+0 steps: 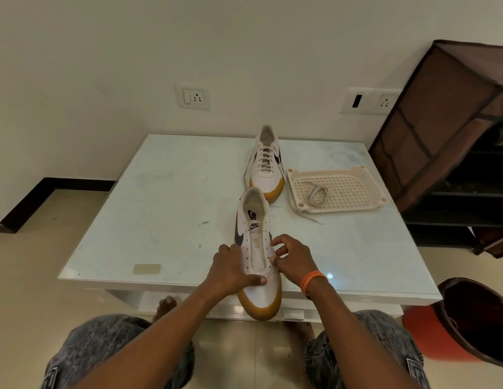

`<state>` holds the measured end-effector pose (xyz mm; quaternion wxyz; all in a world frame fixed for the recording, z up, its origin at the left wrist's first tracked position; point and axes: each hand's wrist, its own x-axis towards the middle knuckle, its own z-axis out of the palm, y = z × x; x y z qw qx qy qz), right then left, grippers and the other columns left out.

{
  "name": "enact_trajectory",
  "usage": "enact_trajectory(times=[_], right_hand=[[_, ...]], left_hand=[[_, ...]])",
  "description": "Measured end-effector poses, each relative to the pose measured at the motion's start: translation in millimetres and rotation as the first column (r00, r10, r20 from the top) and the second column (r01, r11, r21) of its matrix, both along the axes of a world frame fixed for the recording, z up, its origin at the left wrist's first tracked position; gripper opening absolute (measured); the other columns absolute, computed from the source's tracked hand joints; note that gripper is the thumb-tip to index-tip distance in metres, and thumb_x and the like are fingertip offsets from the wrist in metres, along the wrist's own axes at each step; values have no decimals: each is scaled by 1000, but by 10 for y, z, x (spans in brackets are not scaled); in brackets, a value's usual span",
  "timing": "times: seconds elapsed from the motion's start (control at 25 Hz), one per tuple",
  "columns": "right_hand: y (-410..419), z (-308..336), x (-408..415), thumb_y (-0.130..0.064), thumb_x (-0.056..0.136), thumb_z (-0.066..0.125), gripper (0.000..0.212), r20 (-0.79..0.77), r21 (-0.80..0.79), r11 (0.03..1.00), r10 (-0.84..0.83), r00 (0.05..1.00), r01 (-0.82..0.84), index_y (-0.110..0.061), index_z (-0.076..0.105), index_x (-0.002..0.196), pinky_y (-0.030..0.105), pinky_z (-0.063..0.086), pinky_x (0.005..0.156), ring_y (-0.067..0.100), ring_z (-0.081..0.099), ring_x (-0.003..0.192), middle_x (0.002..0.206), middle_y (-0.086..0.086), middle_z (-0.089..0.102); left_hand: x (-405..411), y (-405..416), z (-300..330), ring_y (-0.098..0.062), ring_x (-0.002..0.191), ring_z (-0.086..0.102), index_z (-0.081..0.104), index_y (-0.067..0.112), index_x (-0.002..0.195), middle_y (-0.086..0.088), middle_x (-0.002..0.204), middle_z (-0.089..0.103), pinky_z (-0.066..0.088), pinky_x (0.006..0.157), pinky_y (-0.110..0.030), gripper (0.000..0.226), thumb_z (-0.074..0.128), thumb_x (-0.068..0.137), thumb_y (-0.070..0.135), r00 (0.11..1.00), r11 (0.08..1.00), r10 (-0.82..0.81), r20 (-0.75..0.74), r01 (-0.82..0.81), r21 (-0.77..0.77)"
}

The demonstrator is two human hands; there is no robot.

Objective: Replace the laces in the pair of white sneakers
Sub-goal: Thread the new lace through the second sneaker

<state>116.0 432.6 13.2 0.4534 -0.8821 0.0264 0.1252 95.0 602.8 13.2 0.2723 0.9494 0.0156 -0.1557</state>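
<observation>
A white sneaker without laces (257,242) lies on the table's near edge, its tan toe pointing toward me and overhanging the edge. My left hand (230,269) grips its left side, thumb laid across the toe. My right hand (291,258) pinches the right eyelet flap, the other fingers curled. A second white sneaker (265,164), laced, stands farther back. A coiled white lace (316,195) lies in a cream perforated tray (357,175), one end trailing onto the table.
The white glass-topped table (166,209) stands against a wall with sockets. A brown fabric shoe rack (452,136) is at the right. A red bin (466,321) sits by my right knee. A small beige label (146,268) is on the table's near left.
</observation>
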Motion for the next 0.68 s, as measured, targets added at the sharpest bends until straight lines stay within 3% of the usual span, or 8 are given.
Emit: enact_trajectory(times=[0.16, 0.24, 0.28, 0.4, 0.48, 0.56, 0.6, 0.68], right_hand=[[-104, 81, 93, -12, 80, 73, 21, -54, 18, 997, 70, 996, -69, -19, 63, 97, 26, 56, 64, 15, 66, 76, 85, 1, 69], [-209, 103, 243, -12, 81, 69, 7, -13, 76, 997, -21, 1000, 22, -18, 68, 84, 36, 60, 61, 18, 70, 70, 80, 3, 71], [-278, 77, 394, -12, 82, 65, 9, 84, 42, 992, -121, 989, 117, -20, 69, 81, 41, 60, 66, 21, 70, 73, 82, 3, 71], [-526, -10, 976, -8, 87, 52, 25, 373, -333, 884, -195, 907, 327, -15, 67, 106, 39, 51, 88, 32, 60, 104, 114, 12, 63], [-662, -86, 1351, -6, 89, 48, 37, 306, -559, 776, -134, 942, 292, -10, 57, 125, 43, 44, 94, 38, 49, 115, 130, 17, 47], [-741, -213, 1618, -11, 92, 47, 41, 152, -745, 648, -61, 986, 155, -11, 50, 133, 49, 39, 99, 40, 41, 120, 137, 18, 35], [-762, -276, 1690, -16, 94, 47, 42, 92, -792, 602, -46, 995, 101, -11, 48, 136, 50, 38, 101, 40, 39, 122, 138, 17, 33], [-764, -380, 1791, -19, 96, 47, 42, 63, -789, 607, -70, 996, 93, -8, 47, 137, 50, 38, 101, 39, 41, 122, 136, 17, 35]], left_hand=[[64, -17, -15, -13, 109, 46, 39, 22, 128, 0, 119, 50, 50, 91, -29, 92, 82, 58, 63, 998, 998, 59, -12, -59, -1], [111, -14, -2, -13, 105, 47, 40, 22, 125, 0, 115, 49, 51, 86, -28, 95, 84, 52, 64, 997, 997, 76, -29, -75, 7], [135, -3, -9, -13, 104, 48, 40, 22, 124, 1, 114, 49, 52, 86, -29, 97, 84, 50, 65, 997, 997, 77, -28, -77, 4], [138, 39, -29, -12, 103, 50, 39, 24, 125, 4, 114, 49, 53, 86, -29, 101, 83, 47, 70, 996, 996, 90, -17, -90, -17], [158, 42, -35, -11, 102, 50, 39, 25, 125, 6, 114, 50, 52, 85, -26, 100, 82, 47, 70, 997, 997, 76, -2, -76, -19], [200, 34, -28, -11, 101, 51, 38, 25, 126, 6, 113, 50, 52, 83, -24, 101, 83, 47, 69, 999, 999, 44, -5, -44, -16], [214, 32, -14, -11, 101, 51, 37, 24, 128, 6, 114, 49, 52, 84, -25, 102, 83, 48, 69, 999, 999, 31, -14, -31, -19], [239, 32, -5, -10, 102, 50, 35, 25, 131, 6, 117, 49, 52, 86, -25, 104, 84, 49, 67, 999, 1000, 16, -28, -17, -24]])
